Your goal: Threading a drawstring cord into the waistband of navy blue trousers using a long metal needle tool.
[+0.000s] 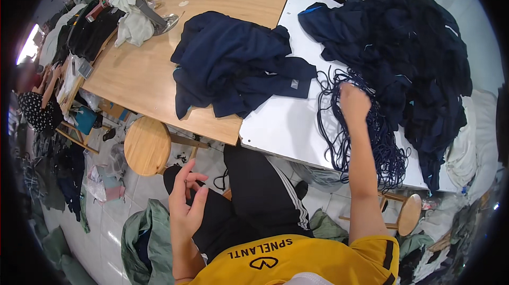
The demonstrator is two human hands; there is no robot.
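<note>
My right hand (353,102) reaches onto a tangled heap of navy cords (379,152) on the white table. Its fingers are curled in among the cords at the heap's far end; what exactly they pinch is hidden. Over my lap, away from the table, my left hand (188,197) is raised with fingers apart and nothing in it. A navy garment (233,62) lies spread across the join of the wooden and white tables, left of the cords. Behind and right of the cords rises a big pile of navy garments (397,51).
A white table (289,126) adjoins a wooden table (154,73). Wooden stools (147,146) stand below. An iron-like tool (154,17) with white cloth rests at the far left. Two other people work along the left side. A green sack (154,242) sits on the floor.
</note>
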